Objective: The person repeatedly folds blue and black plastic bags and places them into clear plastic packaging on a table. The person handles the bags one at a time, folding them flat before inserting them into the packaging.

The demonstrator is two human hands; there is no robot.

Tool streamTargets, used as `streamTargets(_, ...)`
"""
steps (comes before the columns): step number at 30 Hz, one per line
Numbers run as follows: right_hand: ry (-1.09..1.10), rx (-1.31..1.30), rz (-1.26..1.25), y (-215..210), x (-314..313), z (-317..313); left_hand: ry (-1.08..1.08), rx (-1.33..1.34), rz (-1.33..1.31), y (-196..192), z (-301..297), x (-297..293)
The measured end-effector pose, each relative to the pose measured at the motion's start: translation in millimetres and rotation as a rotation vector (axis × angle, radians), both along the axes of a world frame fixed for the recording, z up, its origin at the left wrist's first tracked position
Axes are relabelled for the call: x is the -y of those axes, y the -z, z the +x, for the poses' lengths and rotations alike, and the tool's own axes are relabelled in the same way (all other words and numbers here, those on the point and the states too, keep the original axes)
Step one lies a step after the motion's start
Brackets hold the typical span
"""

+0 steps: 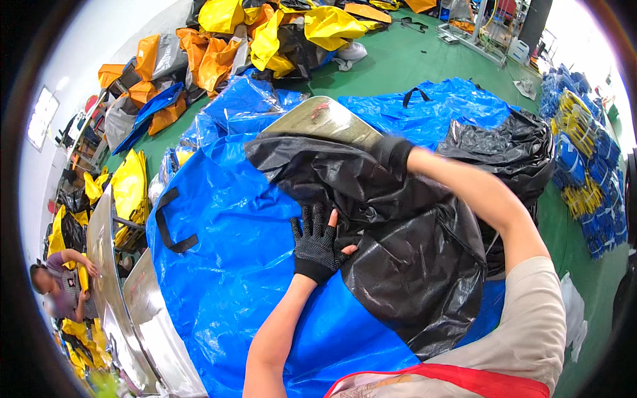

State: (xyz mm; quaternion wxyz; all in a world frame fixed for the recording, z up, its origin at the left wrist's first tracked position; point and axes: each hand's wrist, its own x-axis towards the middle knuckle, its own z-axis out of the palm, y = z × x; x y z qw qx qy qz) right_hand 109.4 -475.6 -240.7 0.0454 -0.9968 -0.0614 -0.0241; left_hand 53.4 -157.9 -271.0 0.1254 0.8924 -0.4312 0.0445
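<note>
A large blue tarp (245,265) is seen spread over a work table (318,116), whose bare metal far end shows beyond the tarp, and a crumpled black plastic sheet (405,265) lies on top of the tarp across the middle and near right of the surface. The left hand (317,244), in a black dotted fingerless glove, is laid flat on the near left edge of the black sheet with the fingers spread apart, pressing down rather than gripping. The right hand (393,151), also gloved in black, is reached to the far edge of the sheet beside the bare metal; it touches the sheet there, but whether its fingers are closed on the plastic cannot be told. A black strap handle (169,222) is sewn to the tarp near the left edge of the surface, and a second one (415,95) sits on the blue material at the far side. More bunched black plastic (514,149) is piled at the right edge. The floor (398,63) is painted green. Heaps of yellow and orange bags (259,33) are stacked at the far left of the room, and bundles of blue and yellow folded material (584,152) are stacked along the right wall. Further metal tables (142,312) stand to the left, where another person (63,288) is seated among yellow bags. A metal rack (478,23) stands at the far end.
</note>
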Motion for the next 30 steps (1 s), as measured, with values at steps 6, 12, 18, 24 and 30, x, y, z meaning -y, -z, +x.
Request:
streamTargets(6,0.431,0.324,0.076,-75.0,52.4,23.7,0.038,-0.008,-0.052,1.8,-2.2,4.9)
streamTargets(12,0.093,-0.162,0.193,-66.5,-51.1,17.7,0.025,0.008,-0.027,3.8,-0.8,-1.4)
streamTargets(18,0.070,-0.181,0.144,-24.0,-60.3,25.2,0.029,-0.061,0.018,-4.5,-1.2,5.9)
streamTargets(24,0.118,0.456,-0.313,-99.7,51.7,44.8,0.038,-0.114,0.028,-8.4,-4.8,12.6)
streamTargets(30,-0.298,0.425,-0.029,-97.5,-70.5,26.2,-0.034,-0.063,-0.009,-1.1,-1.9,-5.5)
